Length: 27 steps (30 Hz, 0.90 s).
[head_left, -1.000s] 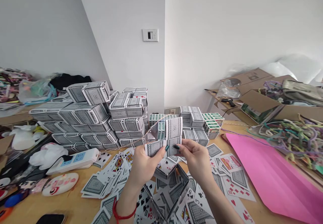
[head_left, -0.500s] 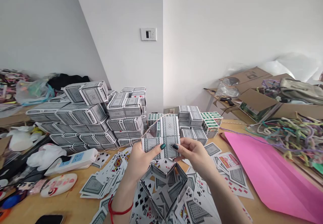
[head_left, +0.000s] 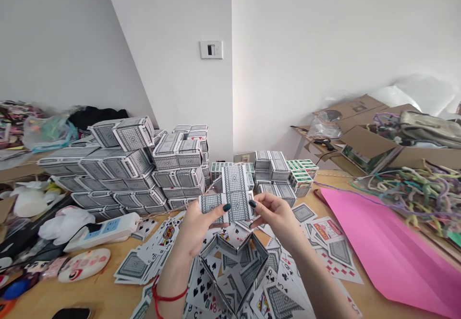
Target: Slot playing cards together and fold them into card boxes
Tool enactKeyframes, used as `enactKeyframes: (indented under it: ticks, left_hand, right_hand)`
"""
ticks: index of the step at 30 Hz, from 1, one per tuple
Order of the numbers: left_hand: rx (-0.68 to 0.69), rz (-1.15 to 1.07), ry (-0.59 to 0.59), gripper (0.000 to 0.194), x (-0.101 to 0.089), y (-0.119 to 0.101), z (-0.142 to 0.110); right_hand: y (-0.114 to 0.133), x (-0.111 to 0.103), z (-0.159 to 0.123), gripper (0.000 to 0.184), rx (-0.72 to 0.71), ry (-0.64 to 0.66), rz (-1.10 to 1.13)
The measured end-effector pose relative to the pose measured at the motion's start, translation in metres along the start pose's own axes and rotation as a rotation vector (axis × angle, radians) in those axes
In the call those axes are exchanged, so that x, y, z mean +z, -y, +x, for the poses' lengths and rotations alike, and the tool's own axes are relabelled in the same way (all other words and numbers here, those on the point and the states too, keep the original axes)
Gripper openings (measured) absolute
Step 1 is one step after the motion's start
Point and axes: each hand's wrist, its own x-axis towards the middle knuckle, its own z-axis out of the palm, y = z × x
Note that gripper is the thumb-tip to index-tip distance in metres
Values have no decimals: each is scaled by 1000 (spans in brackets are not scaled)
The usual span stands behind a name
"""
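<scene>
Between my two hands is a piece of joined playing cards (head_left: 236, 182), grey patterned backs facing me, one section standing up at the top. My left hand (head_left: 200, 223) grips its left part, with the thumb pressed on the front. At its right edge, my right hand (head_left: 272, 216) pinches it between thumb and fingers. Just below, an open frame made of folded cards (head_left: 257, 266) stands on the table, and loose playing cards (head_left: 284, 280) lie in and around it. What the fingers do behind the piece is hidden.
Stacked card blocks (head_left: 133, 163) rise at the back left, smaller ones (head_left: 275, 165) behind my right hand. A power strip (head_left: 108, 228) and phone (head_left: 72, 313) lie left. Pink paper (head_left: 389, 252), pipe cleaners (head_left: 421, 199) and a cardboard box (head_left: 382, 151) are right.
The piece of joined cards has shifted slightly left in both hands, and my right fingers have slid to its right edge. The frame below stays in place.
</scene>
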Motion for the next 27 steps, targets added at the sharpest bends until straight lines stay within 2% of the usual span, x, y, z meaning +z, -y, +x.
enactKeyframes:
  ticks: [3, 9, 15, 18, 19, 22, 24, 27]
  left_hand:
    - [-16, -16, -7, 53, 3, -1, -2]
    - [-6, 28, 85, 38, 1, -4, -2]
    - [-9, -9, 61, 37, -7, -3, 1]
    - [46, 156, -1, 31, -12, -3, 2]
    - [50, 211, 12, 29, -13, -3, 3]
    - [7, 241, 154, 28, -12, -4, 3]
    - [-21, 205, 195, 30, -9, -4, 2]
    - [-20, 168, 102, 28, -5, -4, 0]
  right_hand:
    - [-3, 0, 1, 28, 14, 27, 34]
    - [-1, 3, -1, 26, 67, 126, 162]
    - [1, 2, 1, 29, 67, 97, 192]
    - [-1, 0, 2, 33, 75, 72, 165]
    - [-1, 0, 2, 34, 70, 66, 148]
    - [-2, 4, 3, 37, 43, 75, 101]
    - [-4, 5, 4, 37, 25, 85, 70]
    - [-10, 2, 7, 35, -18, 3, -60]
